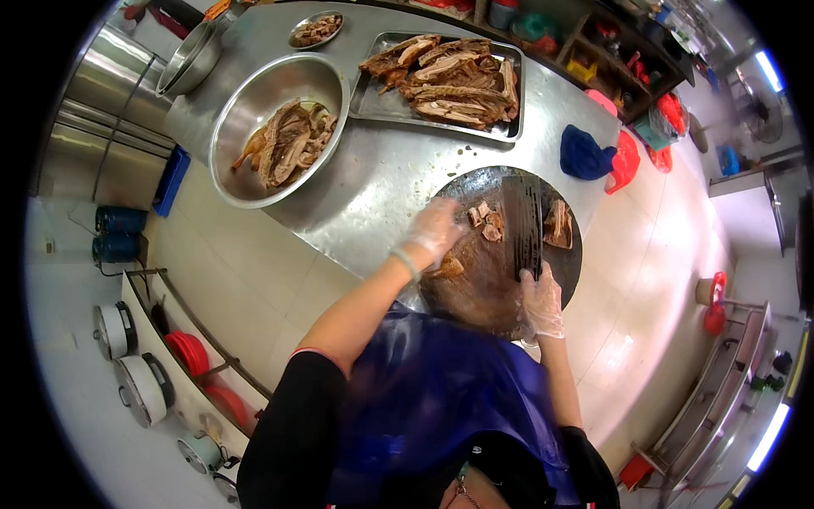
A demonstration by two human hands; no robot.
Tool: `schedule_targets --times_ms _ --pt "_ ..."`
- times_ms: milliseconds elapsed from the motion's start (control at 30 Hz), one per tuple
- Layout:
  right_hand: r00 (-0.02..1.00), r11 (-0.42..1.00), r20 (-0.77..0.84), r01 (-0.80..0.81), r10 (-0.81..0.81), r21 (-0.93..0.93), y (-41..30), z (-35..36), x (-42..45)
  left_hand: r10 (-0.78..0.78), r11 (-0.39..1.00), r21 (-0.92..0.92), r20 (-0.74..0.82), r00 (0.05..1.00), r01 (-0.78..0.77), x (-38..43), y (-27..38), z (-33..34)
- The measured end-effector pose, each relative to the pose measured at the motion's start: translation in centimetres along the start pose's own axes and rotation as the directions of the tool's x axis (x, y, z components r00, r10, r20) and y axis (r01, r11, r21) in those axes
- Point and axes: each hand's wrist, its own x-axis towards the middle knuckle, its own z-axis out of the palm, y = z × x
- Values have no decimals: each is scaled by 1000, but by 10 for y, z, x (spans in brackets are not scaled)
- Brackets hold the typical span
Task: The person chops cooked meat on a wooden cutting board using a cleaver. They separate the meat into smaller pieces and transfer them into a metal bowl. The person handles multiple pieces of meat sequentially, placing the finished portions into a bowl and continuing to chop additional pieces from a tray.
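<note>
My right hand (pixel 542 300), in a clear plastic glove, grips a wide-bladed cleaver (pixel 524 223) that lies over the right part of a round chopping board (pixel 470 273). Several small pieces of chopped cooked meat (pixel 491 230) rest just left of the blade. Right of it is a larger meat piece (pixel 559 226). My left hand (pixel 439 224), gloved and blurred, is over the board's left edge; whether it holds anything is unclear. Below it lies a browned piece of poultry (pixel 449 267).
A steel table (pixel 356 210) carries the board, a large steel bowl (pixel 218 149) with poultry pieces, a metal tray (pixel 381 116) of halved cooked birds and a small dish (pixel 294 39) of chopped meat. A dark blue cloth (pixel 584 153) lies near the table's right edge.
</note>
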Motion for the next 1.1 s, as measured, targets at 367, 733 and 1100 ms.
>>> schedule_targets --times_ms 367,733,1100 --pt "967 997 252 -51 35 58 -19 16 -6 -393 651 -549 348 851 525 -103 -31 21" --pt "868 862 17 496 -497 -106 -64 2 3 -257 607 -779 -4 966 158 -53 -9 32" --pt "989 994 103 108 -107 -8 -27 23 -7 245 970 -23 92 965 -244 -19 -58 6"
